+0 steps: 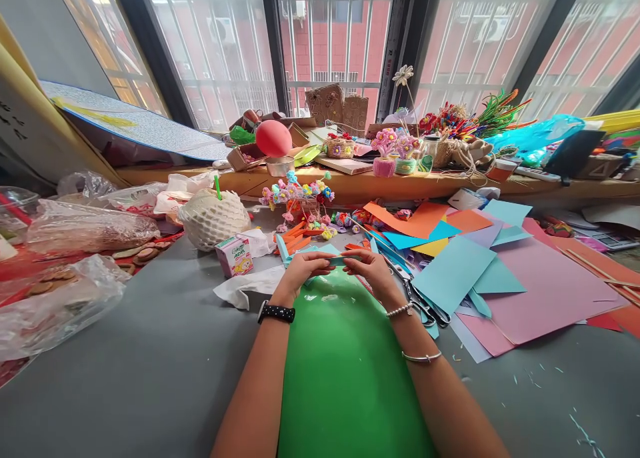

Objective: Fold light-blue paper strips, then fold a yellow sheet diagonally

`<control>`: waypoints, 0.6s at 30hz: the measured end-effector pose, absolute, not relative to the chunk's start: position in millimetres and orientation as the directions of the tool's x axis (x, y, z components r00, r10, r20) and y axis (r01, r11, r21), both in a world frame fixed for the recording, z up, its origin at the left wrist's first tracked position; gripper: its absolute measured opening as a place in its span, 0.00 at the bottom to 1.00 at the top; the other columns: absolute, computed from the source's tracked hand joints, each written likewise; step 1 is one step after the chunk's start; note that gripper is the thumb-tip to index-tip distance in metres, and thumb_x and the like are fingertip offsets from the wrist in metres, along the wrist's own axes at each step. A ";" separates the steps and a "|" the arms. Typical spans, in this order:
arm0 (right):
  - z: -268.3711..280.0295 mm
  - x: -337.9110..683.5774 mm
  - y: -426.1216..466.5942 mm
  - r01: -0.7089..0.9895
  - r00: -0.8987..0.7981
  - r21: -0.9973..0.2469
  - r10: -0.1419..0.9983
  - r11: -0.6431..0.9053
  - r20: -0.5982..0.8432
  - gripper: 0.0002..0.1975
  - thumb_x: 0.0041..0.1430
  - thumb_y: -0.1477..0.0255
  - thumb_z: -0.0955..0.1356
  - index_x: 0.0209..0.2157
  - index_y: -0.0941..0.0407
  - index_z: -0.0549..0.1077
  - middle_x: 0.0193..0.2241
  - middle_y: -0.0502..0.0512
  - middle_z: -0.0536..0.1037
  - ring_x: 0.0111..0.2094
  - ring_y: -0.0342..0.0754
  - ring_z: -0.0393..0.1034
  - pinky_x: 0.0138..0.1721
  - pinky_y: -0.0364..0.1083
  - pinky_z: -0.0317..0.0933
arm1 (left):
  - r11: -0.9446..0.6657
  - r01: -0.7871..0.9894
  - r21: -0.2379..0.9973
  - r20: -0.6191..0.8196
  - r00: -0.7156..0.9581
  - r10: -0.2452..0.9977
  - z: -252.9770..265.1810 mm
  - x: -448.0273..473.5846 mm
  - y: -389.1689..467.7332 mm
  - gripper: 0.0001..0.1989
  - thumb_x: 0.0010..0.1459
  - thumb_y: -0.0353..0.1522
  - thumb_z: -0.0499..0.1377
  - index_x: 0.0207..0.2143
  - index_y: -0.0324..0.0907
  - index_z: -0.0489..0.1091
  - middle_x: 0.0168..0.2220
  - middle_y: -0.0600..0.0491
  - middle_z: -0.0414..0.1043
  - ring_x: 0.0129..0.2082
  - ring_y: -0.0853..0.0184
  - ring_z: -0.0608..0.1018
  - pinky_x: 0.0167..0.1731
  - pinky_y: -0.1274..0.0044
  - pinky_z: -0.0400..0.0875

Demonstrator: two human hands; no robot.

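Between my two hands is a small piece of light blue paper [336,261], pinched at both ends. My left hand [306,271] grips its left end with thumb and fingers. The right end sits in the pinch of my right hand [371,271]. Both hands are above the far end of a long green surface [345,371] that stretches toward me between my forearms. Just beyond the hands lie orange paper strips [297,238]. To the right of my right hand, scissors [425,305] lie partly under light blue sheets [453,271].
A small pink carton [234,257], a white tissue [250,288] and a foam-wrapped round thing [213,218] are on the left. Plastic bags [93,228] lie farther left. Pink paper [545,291] spreads at right. Behind, a ledge holds a red balloon [273,139] and crocheted flowers [387,143].
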State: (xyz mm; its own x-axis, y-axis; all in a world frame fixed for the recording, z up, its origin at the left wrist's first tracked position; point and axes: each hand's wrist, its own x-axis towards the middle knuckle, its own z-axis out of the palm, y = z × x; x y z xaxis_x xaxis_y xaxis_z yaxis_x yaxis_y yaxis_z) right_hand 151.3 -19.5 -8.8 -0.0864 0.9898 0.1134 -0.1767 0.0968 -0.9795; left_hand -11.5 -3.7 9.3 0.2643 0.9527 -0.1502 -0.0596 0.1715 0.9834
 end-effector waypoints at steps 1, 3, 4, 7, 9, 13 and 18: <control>-8.9 151.1 -19.3 -0.185 -0.097 -0.979 0.989 0.088 0.107 0.13 0.38 0.67 0.70 0.30 0.58 0.74 0.23 0.51 0.74 0.23 0.43 0.69 0.29 0.43 0.64 | 0.177 -0.058 0.982 -0.156 0.266 0.951 9.4 -12.4 -3.5 0.11 0.37 0.26 0.60 0.29 0.36 0.72 0.25 0.52 0.74 0.29 0.67 0.75 0.35 0.76 0.69; -8.9 150.4 -19.0 -0.210 -0.110 -0.976 0.991 0.055 0.080 0.13 0.37 0.68 0.70 0.29 0.57 0.74 0.21 0.50 0.74 0.24 0.43 0.70 0.30 0.43 0.64 | 0.187 -0.066 0.980 -0.162 0.273 0.948 9.4 -14.7 -2.7 0.11 0.37 0.26 0.60 0.29 0.37 0.72 0.24 0.52 0.73 0.29 0.67 0.76 0.35 0.77 0.69; -8.8 149.9 -18.8 -0.225 -0.114 -0.974 0.991 0.036 0.063 0.13 0.37 0.68 0.70 0.29 0.57 0.75 0.21 0.50 0.74 0.24 0.43 0.70 0.30 0.43 0.64 | 0.189 -0.075 0.979 -0.163 0.272 0.949 9.2 -16.0 -2.2 0.11 0.37 0.27 0.61 0.28 0.37 0.72 0.24 0.53 0.73 0.28 0.68 0.76 0.35 0.77 0.69; -8.8 149.4 -18.4 -0.279 -0.108 -0.960 0.994 -0.013 0.018 0.12 0.36 0.70 0.71 0.28 0.56 0.75 0.21 0.50 0.74 0.24 0.43 0.70 0.32 0.43 0.65 | 0.187 -0.109 0.976 -0.153 0.261 0.953 8.2 -19.5 -0.5 0.12 0.36 0.28 0.63 0.28 0.36 0.72 0.25 0.52 0.73 0.27 0.69 0.75 0.35 0.78 0.69; -9.4 150.1 -18.1 -0.309 -0.102 -0.951 0.995 -0.031 0.001 0.11 0.35 0.71 0.71 0.28 0.56 0.75 0.22 0.50 0.74 0.24 0.42 0.70 0.34 0.43 0.65 | 0.191 -0.127 0.973 -0.155 0.254 0.955 8.1 -20.4 0.0 0.13 0.35 0.28 0.64 0.29 0.36 0.72 0.25 0.52 0.73 0.27 0.70 0.75 0.35 0.78 0.69; -10.8 152.3 -17.6 -0.326 -0.102 -0.944 0.995 -0.039 -0.006 0.11 0.36 0.72 0.70 0.28 0.56 0.75 0.21 0.50 0.74 0.25 0.43 0.70 0.36 0.44 0.64 | 0.199 -0.142 0.970 -0.160 0.248 0.956 11.2 -17.6 -2.7 0.15 0.35 0.28 0.64 0.30 0.35 0.71 0.26 0.51 0.73 0.27 0.70 0.75 0.35 0.79 0.69; -9.4 152.2 -18.7 -0.323 -0.111 -0.946 0.994 -0.023 0.014 0.12 0.36 0.72 0.70 0.29 0.56 0.75 0.21 0.50 0.75 0.24 0.42 0.70 0.36 0.44 0.64 | 0.175 -0.103 0.979 -0.140 0.280 0.950 14.5 -9.3 -7.3 0.19 0.38 0.34 0.63 0.35 0.37 0.68 0.27 0.51 0.73 0.28 0.69 0.75 0.35 0.77 0.70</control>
State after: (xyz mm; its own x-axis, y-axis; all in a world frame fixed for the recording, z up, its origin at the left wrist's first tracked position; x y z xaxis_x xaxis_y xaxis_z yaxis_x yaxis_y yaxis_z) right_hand 152.2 -18.7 -9.4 -0.1108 0.9937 0.0136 -0.3230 -0.0231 -0.9461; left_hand -9.3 -7.3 14.5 0.2801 0.9497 -0.1402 -0.1028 0.1749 0.9792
